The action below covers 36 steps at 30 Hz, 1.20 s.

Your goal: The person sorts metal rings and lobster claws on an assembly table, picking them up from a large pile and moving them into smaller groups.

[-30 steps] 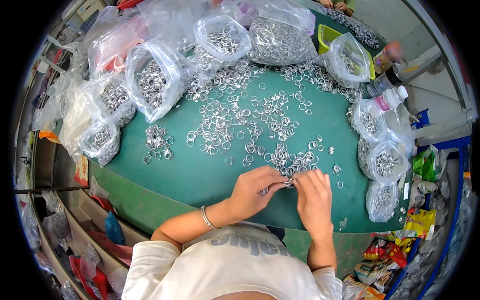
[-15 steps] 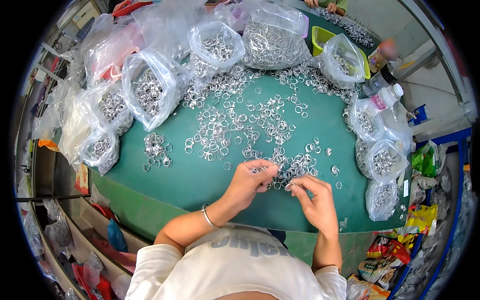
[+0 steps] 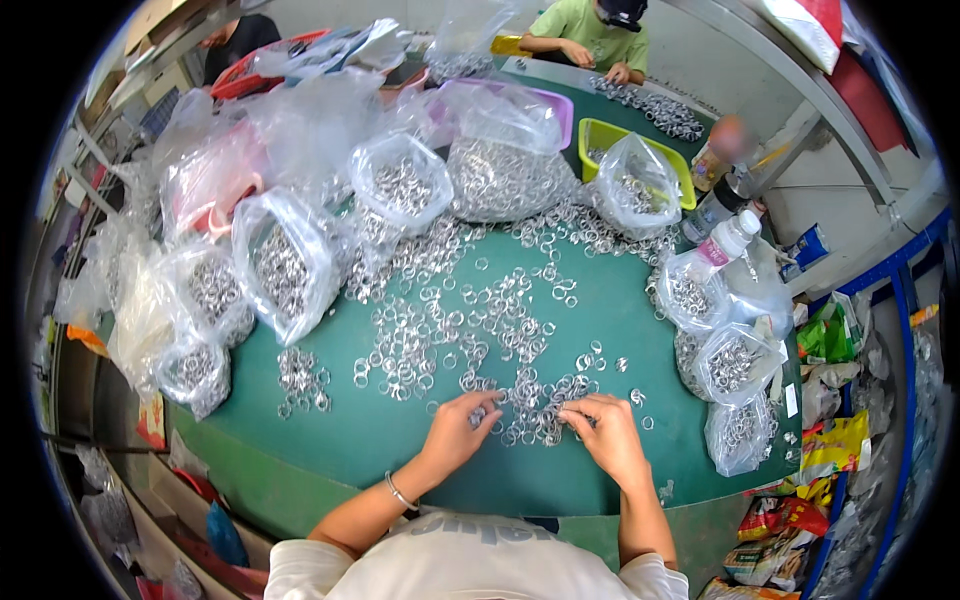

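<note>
Silvery metal rings (image 3: 533, 412) lie in a loose pile on the green tabletop, between my two hands. My left hand (image 3: 458, 432) is at the pile's left side, its fingers curled around some rings (image 3: 478, 416). At the right edge of the pile, my right hand (image 3: 608, 432) has thumb and forefinger pinched together among the rings; what sits between the fingertips is too small to make out. A wider scatter of rings (image 3: 405, 345) spreads just beyond my hands. A small separate heap of rings (image 3: 302, 382) lies further left.
Clear plastic bags of rings line the table's left (image 3: 285, 270), far (image 3: 510, 180) and right (image 3: 738, 365) sides. A yellow-green basket (image 3: 683, 178) and bottles (image 3: 728, 240) stand at the far right. Across the table a person in a green shirt (image 3: 570, 25) handles rings.
My hands have moved apart, the left one leftward, and down to the pile. The view has tilted up, showing more of the people at the far side.
</note>
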### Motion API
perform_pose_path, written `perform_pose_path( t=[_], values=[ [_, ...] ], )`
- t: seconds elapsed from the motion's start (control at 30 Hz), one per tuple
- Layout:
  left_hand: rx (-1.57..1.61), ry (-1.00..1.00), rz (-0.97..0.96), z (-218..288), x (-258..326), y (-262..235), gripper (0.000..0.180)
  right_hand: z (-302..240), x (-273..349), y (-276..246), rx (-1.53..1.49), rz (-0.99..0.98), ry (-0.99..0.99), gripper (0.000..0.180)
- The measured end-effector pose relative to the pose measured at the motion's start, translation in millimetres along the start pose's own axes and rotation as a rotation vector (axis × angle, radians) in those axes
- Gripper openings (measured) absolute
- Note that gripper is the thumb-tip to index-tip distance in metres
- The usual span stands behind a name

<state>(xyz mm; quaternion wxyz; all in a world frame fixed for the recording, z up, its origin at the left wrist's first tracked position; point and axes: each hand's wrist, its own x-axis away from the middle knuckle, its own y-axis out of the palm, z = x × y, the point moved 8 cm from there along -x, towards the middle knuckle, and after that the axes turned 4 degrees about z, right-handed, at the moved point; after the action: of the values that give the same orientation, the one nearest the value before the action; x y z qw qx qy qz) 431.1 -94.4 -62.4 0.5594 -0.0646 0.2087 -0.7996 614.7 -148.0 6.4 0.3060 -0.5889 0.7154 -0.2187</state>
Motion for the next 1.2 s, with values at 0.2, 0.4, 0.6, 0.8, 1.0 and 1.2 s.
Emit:
perform_pose_path(
  t=[0.2,0.4,0.6,0.8,1.0,1.2],
  values=[
    [0.025,-0.097,-0.079,-3,4,-2,0.026,-38,-18,-64,-0.036,0.596,-0.352,0.017],
    [-0.103,-0.095,-0.099,-1,8,-9,0.027,-81,-161,-133,0.23,1.101,-0.707,0.021],
    [-0.026,-0.036,-0.11,3,2,-1,0.027,-10,-309,-95,0.494,0.674,-0.459,0.023],
    [1.16,-0.768,-0.271,-56,27,20,0.038,14,-225,-54,-0.268,0.327,-0.168,0.025],
    [1.717,-0.934,-0.018,-5,8,22,0.046,5,-50,-8,-0.671,0.211,0.114,0.018],
    [1.889,-1.043,0.125,-28,28,26,0.029,30,37,46,-1.089,0.215,0.268,0.022]
  ],
)
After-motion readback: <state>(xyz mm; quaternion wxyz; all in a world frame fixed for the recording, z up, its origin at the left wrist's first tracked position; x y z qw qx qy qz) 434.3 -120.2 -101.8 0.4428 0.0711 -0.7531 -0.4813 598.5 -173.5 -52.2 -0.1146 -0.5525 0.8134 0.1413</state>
